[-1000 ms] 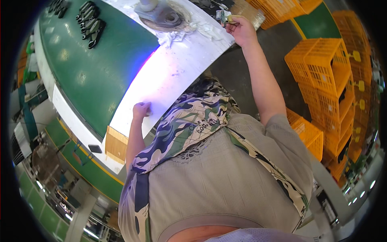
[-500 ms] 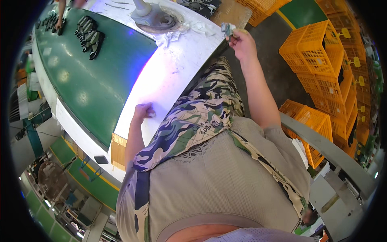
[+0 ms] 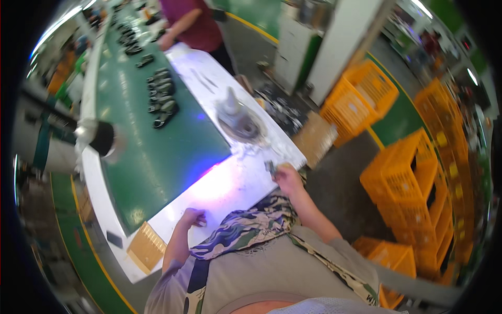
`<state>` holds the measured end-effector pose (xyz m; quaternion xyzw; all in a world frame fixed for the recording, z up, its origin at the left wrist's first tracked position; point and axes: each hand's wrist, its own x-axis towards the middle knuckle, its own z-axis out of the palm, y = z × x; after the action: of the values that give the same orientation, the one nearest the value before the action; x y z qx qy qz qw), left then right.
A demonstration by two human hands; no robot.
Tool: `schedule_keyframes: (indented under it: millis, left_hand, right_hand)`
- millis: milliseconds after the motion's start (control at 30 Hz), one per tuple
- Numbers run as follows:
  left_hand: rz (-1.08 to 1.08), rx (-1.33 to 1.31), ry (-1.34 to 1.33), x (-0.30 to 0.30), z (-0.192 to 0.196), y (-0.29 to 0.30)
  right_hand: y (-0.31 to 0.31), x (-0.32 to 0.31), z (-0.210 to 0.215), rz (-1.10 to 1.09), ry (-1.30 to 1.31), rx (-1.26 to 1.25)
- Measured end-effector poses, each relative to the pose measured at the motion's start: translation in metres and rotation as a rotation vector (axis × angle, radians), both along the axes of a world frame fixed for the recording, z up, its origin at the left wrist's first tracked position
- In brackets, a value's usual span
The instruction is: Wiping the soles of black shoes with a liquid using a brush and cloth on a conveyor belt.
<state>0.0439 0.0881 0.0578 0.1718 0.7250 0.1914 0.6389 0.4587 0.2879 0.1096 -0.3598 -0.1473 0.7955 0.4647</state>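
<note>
A small grey-green piece [image 3: 270, 167] is being held above the counter [image 3: 257, 191]

By the right hand [image 3: 289, 179], the small grey-green piece is being pinched between thumb and fingers, over the counter near its near right corner; its finer details are being lost to blur. The left hand [image 3: 193, 217] is being held over the near edge, well apart from the right, with its fingers loosely curled; whether anything is being gripped there cannot be told. Between the hands, the white top is being lit by a bright glow [image 3: 217, 183], blue and red at the border of the green surface [image 3: 178, 162]. On that surface, dark items [image 3: 163, 96] are being kept in a cluster toward the far end. Along the right edge, a grey nozzled container [image 3: 233, 112] is being kept, with crumpled white tissue [image 3: 250, 148] just beside it. The near left corner is being occupied by a brown block [image 3: 147, 247], with a dark flat rectangle [image 3: 114, 239] near it. A camouflage apron [image 3: 246, 228] is being worn. Beyond the right edge, orange crates [image 3: 395, 170] are being kept in stacks.
</note>
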Motion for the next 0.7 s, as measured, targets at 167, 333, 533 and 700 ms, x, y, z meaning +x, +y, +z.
schedule_keyframes:
  millis: [167,333,533,700]
  left_hand:
    - [0.045,-0.004,-0.013,-0.007,-0.017,-0.009]
    - [0.174,-0.008,0.008,-0.004,-0.012,-0.018]
    - [0.175,0.053,-0.066,-0.006,0.000,-0.021]
    - [0.112,0.082,-0.094,-0.016,-0.020,-0.027]
  right_hand:
    - [0.017,-0.023,-0.026,0.168,0.020,0.010]
    - [0.029,-0.047,-0.052,0.338,-0.059,-0.014]
    - [0.036,-0.039,-0.093,0.413,0.017,-0.099]
    - [0.034,-0.034,-0.092,0.355,0.064,-0.109]
